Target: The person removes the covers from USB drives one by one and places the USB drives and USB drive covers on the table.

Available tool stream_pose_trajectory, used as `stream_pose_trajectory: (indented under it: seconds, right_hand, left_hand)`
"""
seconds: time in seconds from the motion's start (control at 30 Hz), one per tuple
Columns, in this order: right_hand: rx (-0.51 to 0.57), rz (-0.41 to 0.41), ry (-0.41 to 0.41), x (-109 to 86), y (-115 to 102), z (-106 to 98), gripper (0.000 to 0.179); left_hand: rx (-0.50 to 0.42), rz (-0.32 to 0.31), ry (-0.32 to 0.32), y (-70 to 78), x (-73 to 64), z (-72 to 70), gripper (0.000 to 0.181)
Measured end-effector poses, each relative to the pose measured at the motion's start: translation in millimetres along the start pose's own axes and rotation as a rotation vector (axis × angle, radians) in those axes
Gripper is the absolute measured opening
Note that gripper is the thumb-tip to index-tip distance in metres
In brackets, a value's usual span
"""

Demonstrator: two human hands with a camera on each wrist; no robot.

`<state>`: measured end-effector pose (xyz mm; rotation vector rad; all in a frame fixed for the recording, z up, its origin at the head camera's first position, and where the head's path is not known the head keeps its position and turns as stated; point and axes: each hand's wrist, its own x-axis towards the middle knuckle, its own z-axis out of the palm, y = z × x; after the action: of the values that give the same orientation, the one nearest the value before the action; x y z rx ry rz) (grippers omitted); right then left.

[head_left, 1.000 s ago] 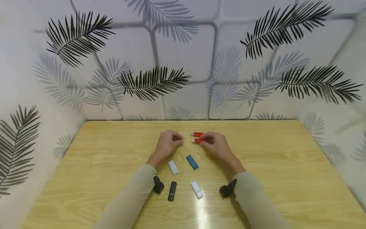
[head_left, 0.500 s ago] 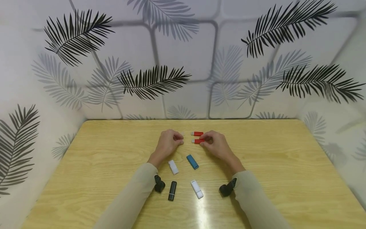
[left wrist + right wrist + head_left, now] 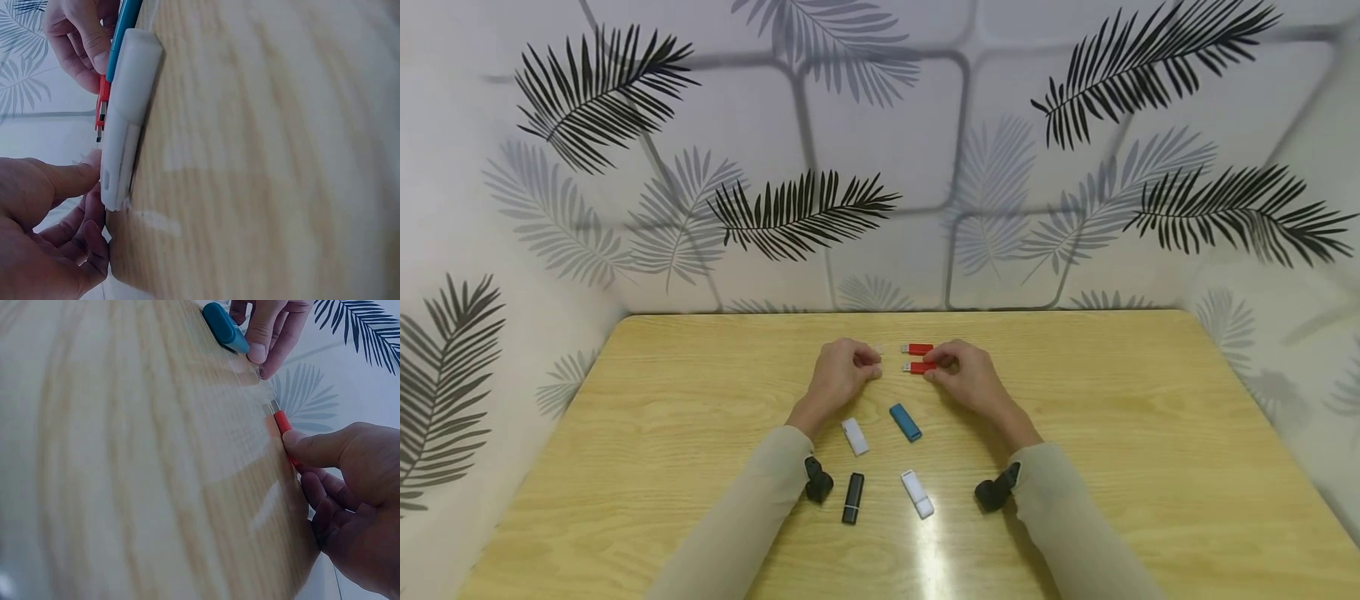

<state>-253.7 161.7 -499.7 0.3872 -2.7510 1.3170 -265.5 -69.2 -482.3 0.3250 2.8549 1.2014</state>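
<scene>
Two red USB sticks lie one behind the other, metal plugs to the left. My right hand pinches the nearer red USB stick between thumb and fingers. The farther red USB stick lies just behind it, its right end beside my fingers. Left of the plugs, my left hand has thumb and fingertips together on a small clear piece, which looks like a cap and is mostly covered by the fingers. Another pale, see-through bit shows at its forefinger.
Nearer than the hands lie a blue USB stick, a white USB stick, a black USB stick and a second white USB stick. All rest on a wooden table, with a leaf-patterned wall behind its far edge.
Both hands hold nearly the same place and grip. The nearer red USB stick shifts very slightly under my right fingers. The other sticks stay where they were.
</scene>
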Motion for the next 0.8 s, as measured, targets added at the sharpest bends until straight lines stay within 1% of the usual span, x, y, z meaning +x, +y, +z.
stream_pose_trajectory:
  seconds: [0.1,0.23,0.33,0.5,0.67,0.8]
  right_hand:
    - [0.005,0.001,0.002,-0.6,-0.1,-1.0,0.016]
    - [0.032,-0.007,0.009,-2.1,-0.4,-1.3,0.019]
    - [0.061,-0.002,0.018,-3.2,-0.4,-1.9,0.026]
    - [0.103,0.024,0.025,-5.2,1.2,-5.0,0.035]
    - [0.138,0.0,0.041,-8.5,2.6,-8.7,0.036]
    - [0.16,-0.001,0.04,-12.5,-0.7,-12.6,0.034]
  left_hand:
    - [0.002,0.005,-0.004,0.2,0.1,0.2,0.011]
    - [-0.023,0.005,-0.006,-0.4,-0.4,-0.6,0.015]
    - [-0.06,0.015,-0.003,-2.0,-1.4,-1.9,0.017]
    - [-0.127,0.028,0.023,-5.3,-5.2,-4.2,0.016]
    - [-0.17,0.04,0.038,-7.0,-10.5,-7.3,0.017]
    - [-0.202,0.049,0.027,-5.7,-16.1,-11.8,0.017]
